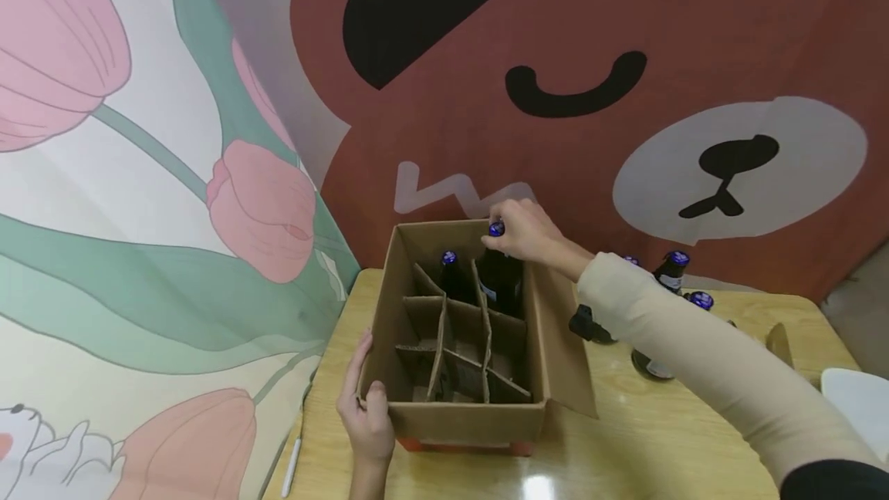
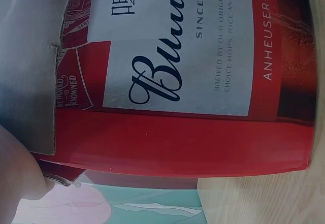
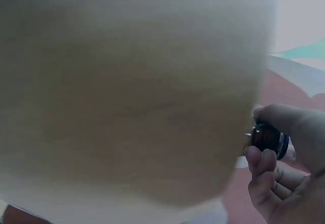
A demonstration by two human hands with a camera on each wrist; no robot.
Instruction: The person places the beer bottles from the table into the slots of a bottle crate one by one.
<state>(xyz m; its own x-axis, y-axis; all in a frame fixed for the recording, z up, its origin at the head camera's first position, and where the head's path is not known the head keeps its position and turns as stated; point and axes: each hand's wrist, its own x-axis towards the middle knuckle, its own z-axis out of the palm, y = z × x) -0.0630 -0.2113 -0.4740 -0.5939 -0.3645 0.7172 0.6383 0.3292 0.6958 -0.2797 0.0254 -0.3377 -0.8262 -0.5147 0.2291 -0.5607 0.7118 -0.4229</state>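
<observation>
A cardboard beer box (image 1: 467, 421) with a grid of dividers (image 1: 444, 330) stands with its top open on a wooden table. My left hand (image 1: 370, 415) grips its near left corner, the thumb over the edge. Its red printed side (image 2: 203, 142) fills much of the left wrist view. At the far right compartment my right hand (image 1: 531, 231) pinches a dark beer bottle (image 1: 501, 280) by the neck, just below its blue cap; most of the bottle is down inside the box. Another blue-capped bottle (image 1: 451, 272) stands in the far row, left of it.
Several blue-capped bottles (image 1: 672, 272) stand on the table (image 1: 625, 423) to the right, partly behind my right sleeve. One box flap (image 1: 566, 338) sticks out to the right. A white pen (image 1: 292, 469) lies at the left edge. Printed cloth (image 1: 556, 168) hangs close behind the box.
</observation>
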